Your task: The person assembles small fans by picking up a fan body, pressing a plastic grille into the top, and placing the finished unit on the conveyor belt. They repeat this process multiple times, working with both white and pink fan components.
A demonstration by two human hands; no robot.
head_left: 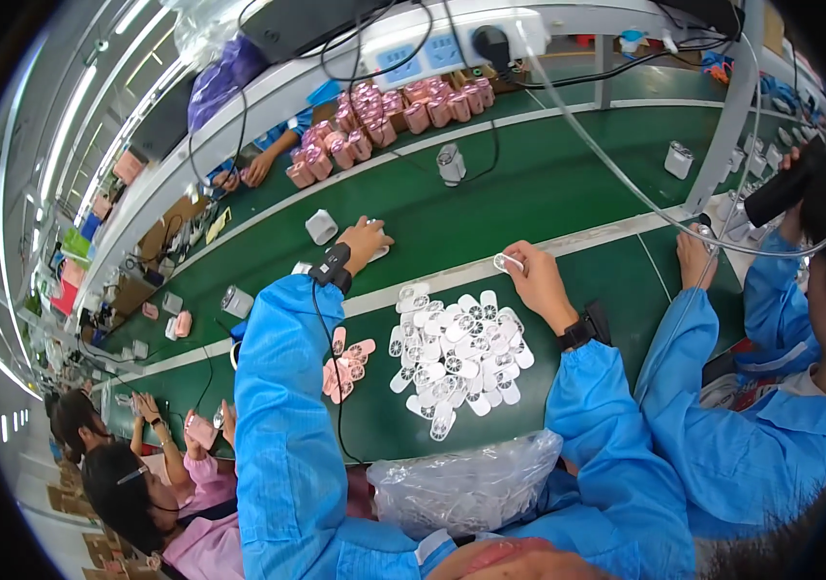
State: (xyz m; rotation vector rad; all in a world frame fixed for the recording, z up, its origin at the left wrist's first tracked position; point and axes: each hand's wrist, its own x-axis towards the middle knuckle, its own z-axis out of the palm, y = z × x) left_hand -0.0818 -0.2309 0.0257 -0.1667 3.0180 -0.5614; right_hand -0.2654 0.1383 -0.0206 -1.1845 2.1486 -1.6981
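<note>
My right hand (537, 282) pinches a small white oblong cover (503, 262) by its end, above the near side of the green work surface. Out over the green belt, my left hand (365, 242) curls around a white plastic piece (380, 252), mostly hidden under the fingers. A white housing (321, 227) stands just left of that hand. Between my forearms lies a loose pile of white covers (457, 353) with round, dark, fan-like grilles. Several pink covers (345, 372) of the same shape lie left of the pile, beside my left sleeve.
A clear plastic bag (466, 483) of white parts rests at my lap. Pink housings (365, 121) crowd the far side, near a person's arm (263, 166). A grey-white housing (451, 164) stands on the belt (548, 179). Cables hang overhead. Co-workers sit close on both sides.
</note>
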